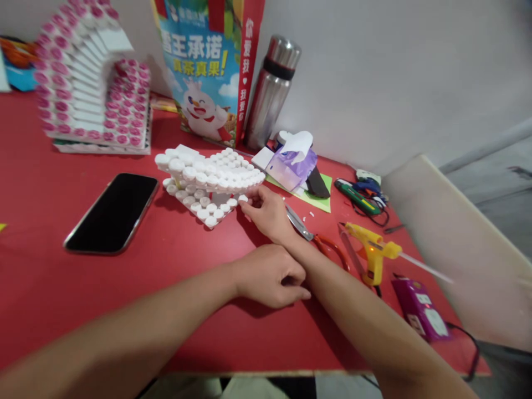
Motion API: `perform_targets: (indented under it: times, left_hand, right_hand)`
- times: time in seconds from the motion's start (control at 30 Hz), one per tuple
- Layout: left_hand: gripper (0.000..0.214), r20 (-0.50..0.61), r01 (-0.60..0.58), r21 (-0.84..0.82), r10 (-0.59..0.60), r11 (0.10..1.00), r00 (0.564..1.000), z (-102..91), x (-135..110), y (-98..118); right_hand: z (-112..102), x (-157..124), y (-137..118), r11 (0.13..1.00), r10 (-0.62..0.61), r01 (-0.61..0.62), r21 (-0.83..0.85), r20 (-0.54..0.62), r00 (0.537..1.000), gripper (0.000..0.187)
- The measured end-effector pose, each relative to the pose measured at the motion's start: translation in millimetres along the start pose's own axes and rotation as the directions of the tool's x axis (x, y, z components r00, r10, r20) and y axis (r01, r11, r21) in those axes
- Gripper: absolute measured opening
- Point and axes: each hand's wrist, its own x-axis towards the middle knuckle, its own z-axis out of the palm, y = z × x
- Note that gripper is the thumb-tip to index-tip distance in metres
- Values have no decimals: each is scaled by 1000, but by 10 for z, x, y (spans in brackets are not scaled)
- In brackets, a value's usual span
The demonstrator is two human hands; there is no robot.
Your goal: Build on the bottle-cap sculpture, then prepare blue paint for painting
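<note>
Around the hands (268, 215), white studded model (199, 176), scissors (306, 232), phone (114, 213), yellow glue gun (374, 257)

Obstructing phone (113, 213), open tabletop (193, 246) beside, room behind white model (199, 173) unclear

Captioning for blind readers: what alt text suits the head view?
A person's right hand is at the edge of a white model of round pieces on a red table, left hand curled beside right forearm; phone, scissors and glue gun lie nearby.

Bare left hand (270, 276) and right hand (268, 213), uncovered forearms (353, 293) slender, tapering toward wrists (238, 280)
</note>
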Motion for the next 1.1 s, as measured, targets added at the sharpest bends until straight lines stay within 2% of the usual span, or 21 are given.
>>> perform_targets:
  times: [0.27, 0.53, 0.67, 0.77, 0.87, 0.93, 1.1]
  left_hand:
    - [38, 2, 16, 6, -16, 1000, 1000, 2, -2, 4]
    - [38, 8, 8, 21, -8, 1000, 1000, -2, 5, -6]
    - [37, 1, 7, 11, -7, 1000, 1000, -6, 2, -3]
    - [38, 1, -3, 19, 3, 1000, 1000, -3, 2, -1]
    - [38, 6, 5, 32, -5, 999, 1000, 0, 3, 1]
    - [38, 8, 7, 39, -8, 999, 1000, 0, 5, 3]
    - [39, 6, -4, 42, 3, 999, 1000, -5, 5, 0]
  right_hand:
    - [59, 30, 10, 1000, 12, -12, 1, -35, 999, 9]
    - [-25, 13, -9, 999, -9, 6, 41, 53, 999, 9]
    - [-30, -6, 10, 999, -41, 41, 24, -14, 999, 9]
    - [-39, -24, 38, 993, -120, 120, -5, -58, 991, 18]
    - [-62, -29, 63, 964, -260, 257, -68, -31, 965, 27]
    - [-72, -24, 73, 940, -325, 323, -111, -2, 946, 26]
    - [-61, -11, 74, 923, -352, 349, -163, 14, 936, 20]
